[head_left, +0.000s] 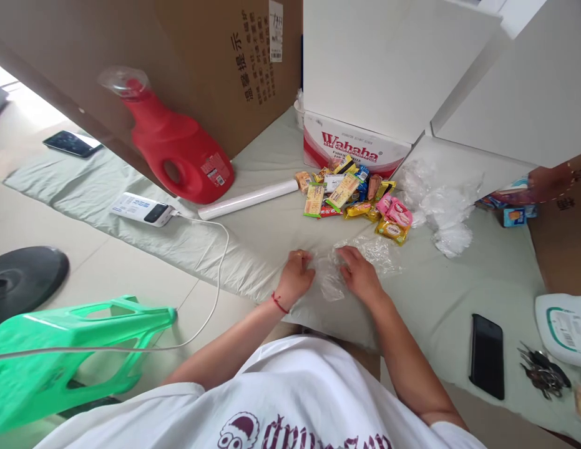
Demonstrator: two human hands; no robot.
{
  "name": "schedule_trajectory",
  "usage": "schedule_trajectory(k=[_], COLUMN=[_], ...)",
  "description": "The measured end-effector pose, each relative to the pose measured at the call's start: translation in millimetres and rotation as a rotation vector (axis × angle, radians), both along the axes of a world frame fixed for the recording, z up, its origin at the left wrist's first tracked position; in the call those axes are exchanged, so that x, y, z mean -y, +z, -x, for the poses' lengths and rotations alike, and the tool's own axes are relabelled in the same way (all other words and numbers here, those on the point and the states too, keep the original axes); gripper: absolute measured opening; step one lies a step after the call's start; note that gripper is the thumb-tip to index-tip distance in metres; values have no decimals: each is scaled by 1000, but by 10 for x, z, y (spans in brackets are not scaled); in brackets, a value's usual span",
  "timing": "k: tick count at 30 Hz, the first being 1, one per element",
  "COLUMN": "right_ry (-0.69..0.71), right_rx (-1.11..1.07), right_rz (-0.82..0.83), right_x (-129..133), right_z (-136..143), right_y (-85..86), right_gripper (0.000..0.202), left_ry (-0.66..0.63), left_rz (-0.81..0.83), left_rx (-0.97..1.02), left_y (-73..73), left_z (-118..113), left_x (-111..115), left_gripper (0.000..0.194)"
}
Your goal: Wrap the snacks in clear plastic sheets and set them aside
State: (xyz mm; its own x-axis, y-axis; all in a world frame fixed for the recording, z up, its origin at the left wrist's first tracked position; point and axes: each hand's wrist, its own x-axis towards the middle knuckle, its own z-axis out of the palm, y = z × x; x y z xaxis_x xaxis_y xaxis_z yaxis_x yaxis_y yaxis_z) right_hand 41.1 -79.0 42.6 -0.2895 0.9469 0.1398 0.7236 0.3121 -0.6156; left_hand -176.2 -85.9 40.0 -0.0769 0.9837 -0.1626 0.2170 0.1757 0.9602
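Both hands are over the near part of the cloth-covered surface, at the frame's middle. My left hand (297, 273), with a red string at the wrist, has its fingers curled together at the left edge of a clear plastic bag (330, 279). My right hand (359, 272) is closed on the bag's other side, thumb and fingers pinched on the film. More crinkled clear plastic (381, 254) lies beside and beyond the right hand. Past the hands lies a pile of small wrapped snacks (358, 193), yellow, pink, blue and green.
A white roll (248, 199), red jug (178, 149) and power bank (141, 209) with a cable lie left. Bunched plastic bags (442, 206) sit right of the snacks. A phone (487, 355) and keys (543, 372) are lower right; a green stool (75, 349) stands lower left.
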Motion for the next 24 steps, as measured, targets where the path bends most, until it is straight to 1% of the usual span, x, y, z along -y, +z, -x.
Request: schedule_trajectory(k=[1,2,3,4,5,6,7,10,13,16,18,20,22,23,24], right_ry=[15,18,16,14,14,14,11,-39,-160,-289,-345,-373,-381,-378,-373], right_rx=[51,86,100,94,71,38,-1,-125,-205,-207,-191,-172,-149,-135,-120], right_rz=[34,60,74,74,62,44,22,-57,-107,-105,-95,-90,-106,-122,-138], right_x=[-57,-96,-119,-126,-119,-101,-72,82,374,797,1091,1327,1457,1475,1461], right_z=[63,108,137,153,157,151,134,7,-249,-583,-785,-918,-957,-942,-907], right_y=[-68,-133,-188,-230,-257,-270,-269,-206,-100,-5,34,53,55,50,44], right_gripper=[42,39,34,30,27,26,24,23,22,19,17,16,15,16,16], left_ry=[20,-1,-70,-167,-255,-308,-323,-260,-284,-355,-382,-373,-393,-433,-499], left_rz=[-135,-254,-339,-385,-393,-371,-333,-236,-234,-266,-286,-284,-242,-204,-158], left_rx=[-91,-140,-146,-123,-88,-60,-44,-59,-55,-129,-230,-305,-288,-241,-181], left_y=[36,68,91,101,95,73,35,-120,-242,-278,-252,-182,-67,2,75], left_z=[-25,-58,-97,-141,-188,-232,-271,-326,-294,-248,-246,-282,-361,-417,-483], left_x=[9,10,-1,-26,-66,-120,-183,-354,-393,-310,-245,-199,-166,-147,-122], left_gripper=[26,26,25,23,21,19,17,12,8,5,9,14,23,29,35])
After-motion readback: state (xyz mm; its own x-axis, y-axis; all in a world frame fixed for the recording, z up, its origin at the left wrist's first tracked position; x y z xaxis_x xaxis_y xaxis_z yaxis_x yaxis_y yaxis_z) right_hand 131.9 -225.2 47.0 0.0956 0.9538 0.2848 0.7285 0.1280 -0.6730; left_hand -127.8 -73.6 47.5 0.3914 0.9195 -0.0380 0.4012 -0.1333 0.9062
